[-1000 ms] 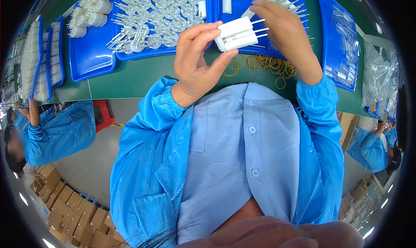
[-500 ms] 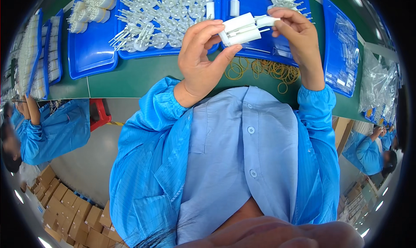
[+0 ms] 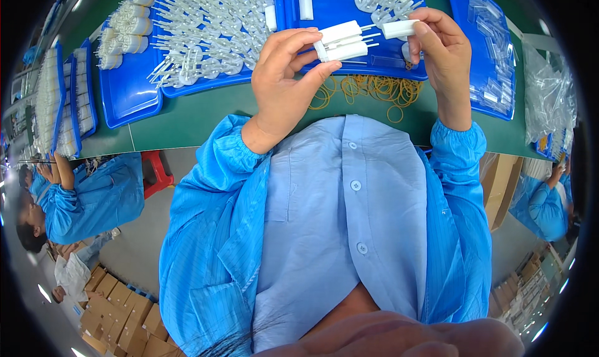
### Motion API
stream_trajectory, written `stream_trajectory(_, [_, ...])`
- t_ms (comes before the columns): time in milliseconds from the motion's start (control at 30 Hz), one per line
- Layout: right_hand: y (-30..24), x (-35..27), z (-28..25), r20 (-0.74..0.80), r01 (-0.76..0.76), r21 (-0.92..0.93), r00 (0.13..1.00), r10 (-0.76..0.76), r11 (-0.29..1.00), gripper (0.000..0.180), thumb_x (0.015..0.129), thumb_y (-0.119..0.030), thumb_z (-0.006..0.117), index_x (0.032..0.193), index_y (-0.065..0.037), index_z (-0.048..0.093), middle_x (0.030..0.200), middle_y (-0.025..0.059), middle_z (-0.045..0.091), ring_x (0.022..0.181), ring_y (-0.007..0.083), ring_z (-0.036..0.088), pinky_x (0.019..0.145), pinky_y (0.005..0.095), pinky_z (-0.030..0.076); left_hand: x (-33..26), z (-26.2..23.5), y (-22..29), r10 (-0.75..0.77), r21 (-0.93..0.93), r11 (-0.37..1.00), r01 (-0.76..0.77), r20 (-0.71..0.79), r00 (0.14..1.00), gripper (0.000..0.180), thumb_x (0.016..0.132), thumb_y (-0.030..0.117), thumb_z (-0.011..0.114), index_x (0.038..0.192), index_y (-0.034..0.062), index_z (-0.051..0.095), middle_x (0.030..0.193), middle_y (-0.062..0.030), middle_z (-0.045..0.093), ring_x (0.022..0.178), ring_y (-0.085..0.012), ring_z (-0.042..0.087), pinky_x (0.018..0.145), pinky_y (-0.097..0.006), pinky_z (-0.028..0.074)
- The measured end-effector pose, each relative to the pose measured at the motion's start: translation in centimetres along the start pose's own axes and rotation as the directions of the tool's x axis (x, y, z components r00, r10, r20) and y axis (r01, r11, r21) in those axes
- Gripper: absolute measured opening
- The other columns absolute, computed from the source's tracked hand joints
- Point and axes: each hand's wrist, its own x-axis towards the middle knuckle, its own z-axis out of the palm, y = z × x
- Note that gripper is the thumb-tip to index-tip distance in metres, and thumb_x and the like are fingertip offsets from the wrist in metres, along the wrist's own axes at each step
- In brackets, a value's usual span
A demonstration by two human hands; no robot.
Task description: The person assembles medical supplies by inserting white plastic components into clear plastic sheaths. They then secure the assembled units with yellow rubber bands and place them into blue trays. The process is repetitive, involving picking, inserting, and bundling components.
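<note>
My left hand (image 3: pixel 284 76) pinches a small stack of white plastic pieces (image 3: pixel 342 40) with thin prongs pointing right. My right hand (image 3: pixel 442 45) holds one more white plastic piece (image 3: pixel 399 28) just right of the stack's prongs, a small gap between them. Both hands hover above the green table (image 3: pixel 206 114), over a scatter of yellow rubber bands (image 3: pixel 374 92). Behind the hands lies a blue tray (image 3: pixel 349 8) with a few loose white parts.
Another blue tray (image 3: pixel 134 92) at the left holds a heap of white pronged parts (image 3: pixel 206 26). A blue tray of clear bags (image 3: pixel 493 51) sits at the right. Other people in blue coats (image 3: pixel 93 198) work on both sides. Cardboard boxes (image 3: pixel 118 313) stand on the floor.
My hands have drawn slightly apart; the right hand now holds a single white piece away from the stack, which stays in my left hand.
</note>
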Motion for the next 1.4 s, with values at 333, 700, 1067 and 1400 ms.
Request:
stream_trajectory(333, [0.5, -0.8, -1.3, -0.074, 0.023, -0.023, 0.997, -0.024, 0.999, 0.018, 0.093, -0.007, 0.064, 0.108, 0.003, 0.064, 0.077, 0.0054, 0.062, 0.061, 0.0079, 0.054, 0.052, 0.0213, 0.042, 0.1, 0.5, -0.1, 0.091, 0.122, 0.988, -0.096, 0.048, 0.995, 0.049, 0.075, -0.016, 0.073, 0.119, -0.0029, 0.057, 0.125, -0.0132, 0.049, 0.115, -0.0271, 0.06, 0.098, -0.039, 0.056])
stream_trajectory(700, [-0.8, -0.6, -0.1, -0.037, 0.008, -0.047, 0.999, -0.009, 0.999, 0.018, 0.093, -0.007, 0.065, 0.108, 0.002, 0.065, 0.076, 0.005, 0.063, 0.06, 0.0077, 0.054, 0.051, 0.0205, 0.042, 0.3, 0.8, 0.2, 0.015, 0.009, 1.0, -0.015, 0.006, 1.0, 0.048, 0.078, -0.017, 0.07, 0.122, -0.0058, 0.056, 0.125, -0.0123, 0.05, 0.116, -0.0283, 0.061, 0.098, -0.037, 0.056])
stream_trajectory(1067, [-1.0, -0.9, 1.4, 0.067, -0.074, 0.154, 0.996, 0.065, 0.985, 0.019, 0.093, -0.009, 0.067, 0.108, 0.002, 0.067, 0.077, 0.005, 0.063, 0.061, 0.008, 0.057, 0.053, 0.0204, 0.046, 0.3, 0.7, 0.6, 0.017, 0.101, 0.995, -0.016, -0.012, 1.0, 0.046, 0.077, -0.01, 0.076, 0.12, -0.0025, 0.062, 0.121, -0.0107, 0.055, 0.108, -0.02, 0.063, 0.092, -0.029, 0.058])
stream_trajectory(1400, [-1.2, -1.2, 2.0, 0.012, -0.037, -0.03, 0.999, 0.037, 0.999, 0.021, 0.091, -0.007, 0.068, 0.11, 0.002, 0.068, 0.078, 0.0053, 0.065, 0.059, 0.0076, 0.056, 0.052, 0.0197, 0.045, 0.1, 0.5, 0.5, 0.047, 0.082, 0.996, -0.045, -0.022, 0.999, 0.048, 0.076, -0.009, 0.076, 0.121, -0.0024, 0.063, 0.12, -0.0105, 0.055, 0.106, -0.0177, 0.062, 0.088, -0.027, 0.057])
